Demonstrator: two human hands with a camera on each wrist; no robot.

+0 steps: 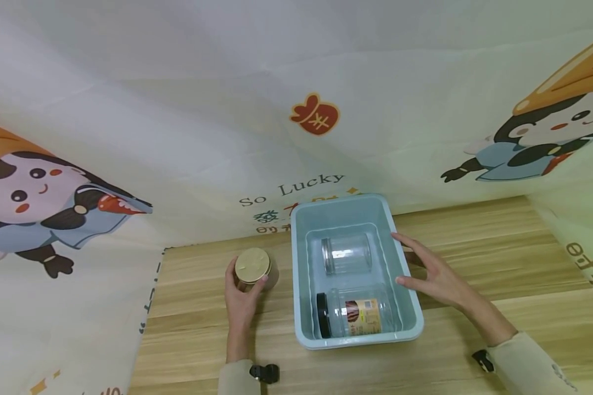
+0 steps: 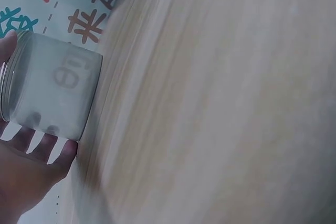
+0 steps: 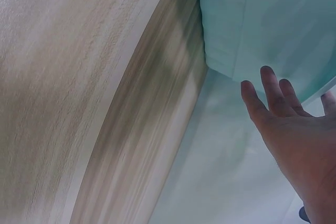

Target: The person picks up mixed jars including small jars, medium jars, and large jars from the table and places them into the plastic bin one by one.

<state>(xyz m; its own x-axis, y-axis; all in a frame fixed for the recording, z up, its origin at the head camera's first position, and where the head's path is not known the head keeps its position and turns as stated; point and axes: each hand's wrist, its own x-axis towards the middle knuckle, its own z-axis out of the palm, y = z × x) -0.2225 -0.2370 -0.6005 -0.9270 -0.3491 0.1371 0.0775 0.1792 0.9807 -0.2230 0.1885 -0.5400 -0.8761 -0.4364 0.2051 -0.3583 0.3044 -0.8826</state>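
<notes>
Nearest to us, our two sleeves enter from the lower edge, each wrist carrying a small black camera mount. Our left hand (image 1: 242, 299) curls its fingers and thumb around a clear jar with a pale gold lid (image 1: 253, 267), which stands upright on the wooden worktop (image 1: 499, 307) just left of the bin. In the left wrist view the same jar (image 2: 50, 90) shows frosted and see-through, with our fingers (image 2: 44, 148) wrapped under its wall.

Our right hand (image 1: 432, 271) is spread, fingers straight and relaxed, gripping nothing; it lies against the right wall of a light blue plastic bin (image 1: 405, 285). The right wrist view shows the fingertips (image 3: 273, 90) at the bin's (image 3: 262, 19) outer wall, though we cannot tell whether they press on it.

Inside the bin, at the near end, a clear jar with a black lid and an orange label (image 1: 353, 314) lies on its side, lid toward the left. Beyond it a clear lidless jar (image 1: 347, 254) lies toward the far end, apart from the first.

Farthest off, a cream printed cloth (image 1: 296, 82) with cartoon figures and the words "So Lucky" hangs behind the worktop and drapes down on both sides.
</notes>
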